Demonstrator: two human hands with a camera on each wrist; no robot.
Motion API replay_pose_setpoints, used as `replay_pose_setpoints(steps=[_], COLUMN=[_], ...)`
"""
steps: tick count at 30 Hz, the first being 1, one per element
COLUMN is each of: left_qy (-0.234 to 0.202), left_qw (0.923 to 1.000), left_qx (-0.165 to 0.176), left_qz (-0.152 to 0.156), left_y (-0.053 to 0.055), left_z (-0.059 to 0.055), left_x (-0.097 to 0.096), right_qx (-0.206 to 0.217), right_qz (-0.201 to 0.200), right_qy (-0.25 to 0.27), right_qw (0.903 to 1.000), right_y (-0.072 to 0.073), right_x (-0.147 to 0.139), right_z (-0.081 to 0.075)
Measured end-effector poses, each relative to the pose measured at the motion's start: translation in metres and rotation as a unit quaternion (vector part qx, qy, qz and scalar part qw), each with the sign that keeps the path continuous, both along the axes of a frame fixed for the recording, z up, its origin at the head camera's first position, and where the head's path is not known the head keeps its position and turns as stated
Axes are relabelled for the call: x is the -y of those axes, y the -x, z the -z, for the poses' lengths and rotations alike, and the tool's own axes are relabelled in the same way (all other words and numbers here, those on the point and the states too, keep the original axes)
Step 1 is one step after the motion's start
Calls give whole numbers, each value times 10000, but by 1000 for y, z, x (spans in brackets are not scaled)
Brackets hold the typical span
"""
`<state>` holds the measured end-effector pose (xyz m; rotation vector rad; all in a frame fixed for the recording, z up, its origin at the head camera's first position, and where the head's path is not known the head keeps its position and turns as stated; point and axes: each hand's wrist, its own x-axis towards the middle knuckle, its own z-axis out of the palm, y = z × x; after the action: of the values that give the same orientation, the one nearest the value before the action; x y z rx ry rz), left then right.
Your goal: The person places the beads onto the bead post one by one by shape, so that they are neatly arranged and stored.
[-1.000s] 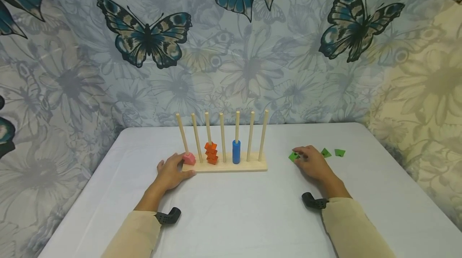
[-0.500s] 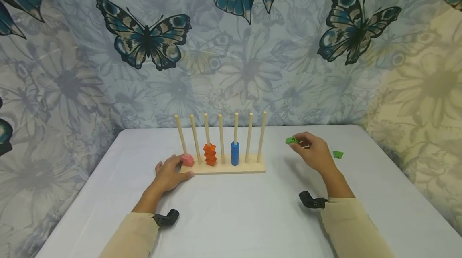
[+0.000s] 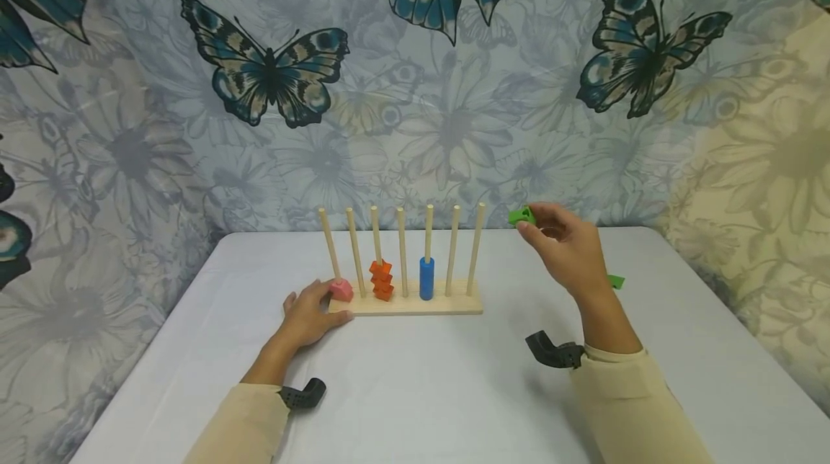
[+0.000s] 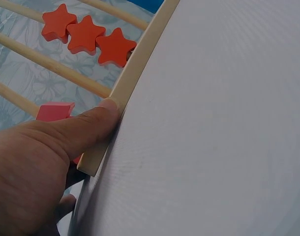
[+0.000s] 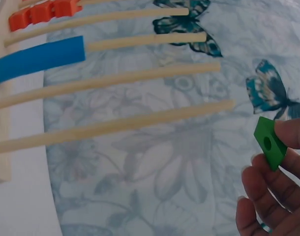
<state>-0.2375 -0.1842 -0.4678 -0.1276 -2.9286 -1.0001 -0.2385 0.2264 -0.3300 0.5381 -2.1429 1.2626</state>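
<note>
My left hand (image 3: 308,314) grips the left end of a wooden peg stand (image 3: 415,308), its thumb along the front edge in the left wrist view. Pink blocks (image 3: 341,290) sit low on the leftmost peg, close to those fingers. On the third peg, orange star blocks (image 4: 86,34) are stacked. A blue cylinder stack (image 3: 426,278) fills the lower part of the fifth peg. Raised to the right of the stand, my right hand (image 3: 565,248) pinches a green angular block (image 5: 270,142) with a round hole through it, at about the height of the peg tops.
Another green block (image 3: 616,282) lies on the white table (image 3: 415,392), partly covered by my right wrist. Tall bare pegs (image 3: 476,251) stand at the stand's right end. Behind the table rises a wall with butterfly prints (image 3: 269,64).
My right hand has picked the green block up off the table and lifted it, moving slightly left. The left hand stays at the stand's end.
</note>
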Motion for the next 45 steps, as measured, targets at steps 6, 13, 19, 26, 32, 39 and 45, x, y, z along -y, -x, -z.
replay_pose_setpoints(steps=[6, 13, 19, 26, 32, 39, 45], left_qy=[5, -2, 0, -27, -53, -45, 3], left_qw=[10000, 10000, 10000, 10000, 10000, 10000, 10000], left_qx=[-12, 34, -5, -36, -47, -34, -45], left_qz=[-5, -21, -16, 2, 11, -2, 1], left_y=[0, -2, -1, 0, -1, -1, -1], left_z=[0, 1, 1, 1, 1, -1, 0], left_x=[1, 1, 0, 0, 0, -1, -1], right_qx=[-101, 92, 177, 289, 373, 500, 536], right_qz=[-124, -282, -350, -410, -401, -455, -330], right_qy=[207, 170, 43, -45, -40, 83, -76], right_qw=[9997, 9994, 9992, 9987, 9985, 9977, 9980], right_y=[11, 19, 25, 30, 30, 28, 30], right_x=[17, 35, 38, 41, 45, 47, 46], right_z=[-13, -21, -20, -13, -11, -4, 6])
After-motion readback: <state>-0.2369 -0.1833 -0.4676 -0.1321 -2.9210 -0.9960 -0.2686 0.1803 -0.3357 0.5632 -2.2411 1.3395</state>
